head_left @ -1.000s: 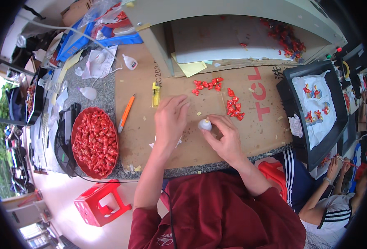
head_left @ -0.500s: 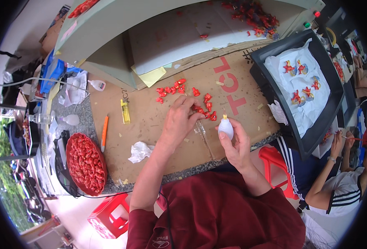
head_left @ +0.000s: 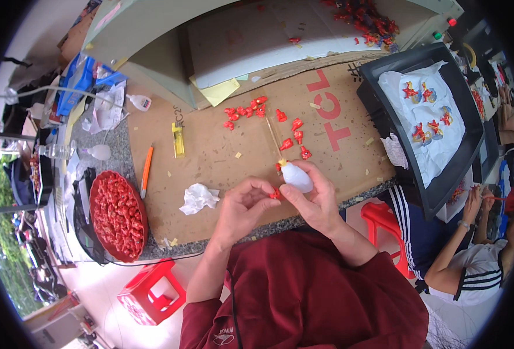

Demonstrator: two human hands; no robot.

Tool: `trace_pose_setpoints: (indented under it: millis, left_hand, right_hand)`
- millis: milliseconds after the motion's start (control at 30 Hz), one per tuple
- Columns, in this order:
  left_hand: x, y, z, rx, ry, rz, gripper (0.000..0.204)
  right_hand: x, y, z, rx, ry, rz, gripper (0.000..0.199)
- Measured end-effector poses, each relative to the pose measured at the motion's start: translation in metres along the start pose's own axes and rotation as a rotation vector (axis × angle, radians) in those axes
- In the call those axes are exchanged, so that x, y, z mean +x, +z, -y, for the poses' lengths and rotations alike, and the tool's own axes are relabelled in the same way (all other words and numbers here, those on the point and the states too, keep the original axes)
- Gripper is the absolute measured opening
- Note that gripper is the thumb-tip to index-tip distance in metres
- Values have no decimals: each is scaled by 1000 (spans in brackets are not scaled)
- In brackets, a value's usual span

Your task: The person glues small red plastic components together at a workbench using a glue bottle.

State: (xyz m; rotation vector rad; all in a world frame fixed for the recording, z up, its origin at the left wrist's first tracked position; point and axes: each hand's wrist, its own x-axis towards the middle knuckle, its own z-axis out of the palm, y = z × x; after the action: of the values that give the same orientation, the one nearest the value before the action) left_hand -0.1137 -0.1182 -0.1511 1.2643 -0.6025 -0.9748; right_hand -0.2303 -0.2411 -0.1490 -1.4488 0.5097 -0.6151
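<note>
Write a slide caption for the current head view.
Left hand pinching a small red piece, right hand holding a yellow-tipped white squeeze bottle at a cardboard-covered bench.

Red piece partly behind fingers

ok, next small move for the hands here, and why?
Probably tilt the white squeeze bottle so its yellow tip meets the small red piece. The left hand pinches that piece close by, and the right hand holds the bottle with its tip pointing away from the piece.
</note>
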Motion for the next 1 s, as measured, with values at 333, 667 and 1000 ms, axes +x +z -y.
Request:
trace_pose_setpoints:
  millis: [333,667,1000]
  left_hand:
    - [-58,6,21,-710,-50,-133,31]
    - [-70,-10,29,-381,46,-321,31]
    - [-71,-13,30,-370,67,-296,24]
  right_hand:
    - [-21,35,-1,-107,-72,179,31]
    - [-27,22,18,-127,-87,120,34]
    - [-26,6,30,-388,-262,322,36]
